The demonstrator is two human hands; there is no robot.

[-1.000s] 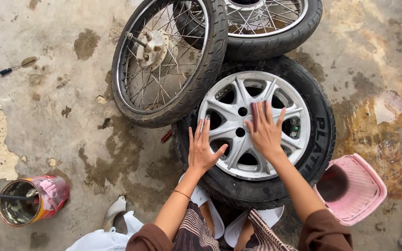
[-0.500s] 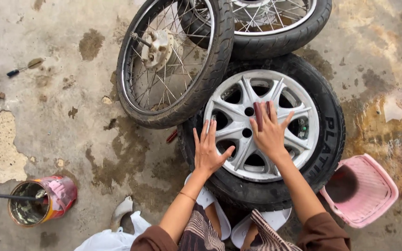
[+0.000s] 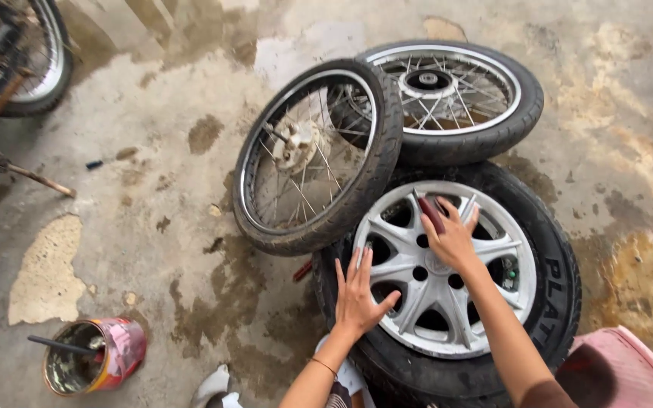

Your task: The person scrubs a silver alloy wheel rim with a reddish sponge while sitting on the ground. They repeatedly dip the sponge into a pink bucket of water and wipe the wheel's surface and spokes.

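On alloy wheel (image 3: 447,302) — left hand (image 3: 358,296) flat, right hand (image 3: 451,238) gripping dark red pad (image 3: 431,213)

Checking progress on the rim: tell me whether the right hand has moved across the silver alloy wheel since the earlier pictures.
Yes. The right hand has shifted from the silver alloy wheel's hub toward the upper rim, nearer the leaning spoked wheel; it presses a small dark red piece there.

Our hands (image 3: 357,298) (image 3: 451,240) on alloy wheel (image 3: 447,279), spoked wheel (image 3: 315,155) leaning on it, second spoked wheel (image 3: 455,98) behind, paint can (image 3: 96,355) left, stool (image 3: 617,374) right.
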